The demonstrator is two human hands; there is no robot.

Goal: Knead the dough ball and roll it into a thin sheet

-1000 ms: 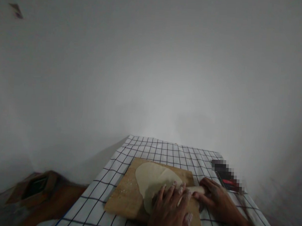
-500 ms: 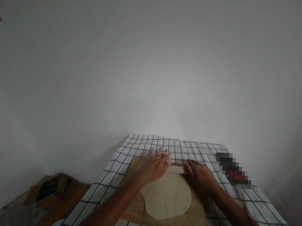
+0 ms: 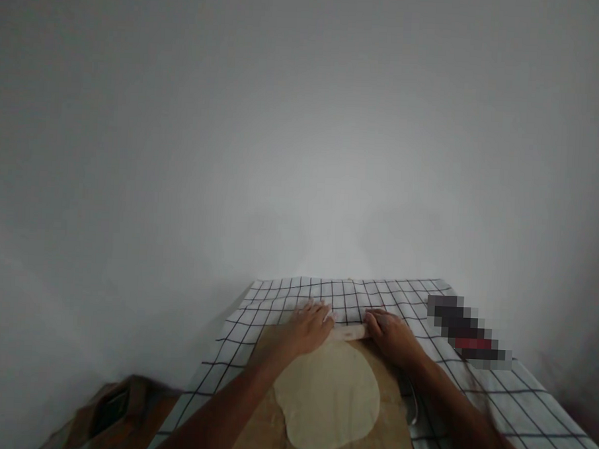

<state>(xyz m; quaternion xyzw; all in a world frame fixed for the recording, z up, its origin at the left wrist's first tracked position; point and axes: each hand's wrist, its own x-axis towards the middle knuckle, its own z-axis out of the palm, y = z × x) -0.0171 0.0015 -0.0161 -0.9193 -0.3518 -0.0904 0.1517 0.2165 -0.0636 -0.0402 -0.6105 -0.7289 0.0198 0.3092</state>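
Observation:
A pale rolling pin (image 3: 348, 332) lies across the far end of a flat sheet of dough (image 3: 329, 398). My left hand (image 3: 312, 327) rests over its left end, fingers bent forward over it and whitened at the tips. Closed around the right end is my right hand (image 3: 389, 333). The dough, roughly round with an uneven left edge, lies on a wooden board (image 3: 258, 424). Both ends of the pin are hidden under my hands.
A white cloth with dark grid lines (image 3: 281, 296) covers the table, which meets a plain wall (image 3: 303, 138). A pixelated dark and red object (image 3: 468, 334) is at the right. A thin pale loop (image 3: 413, 405) lies beside the board. A brown box (image 3: 112, 411) stands lower left.
My view has shifted slightly. The rolling pin and both hands remain at the dough's far edge; my left fingers look less spread, and more of the dough's far part shows.

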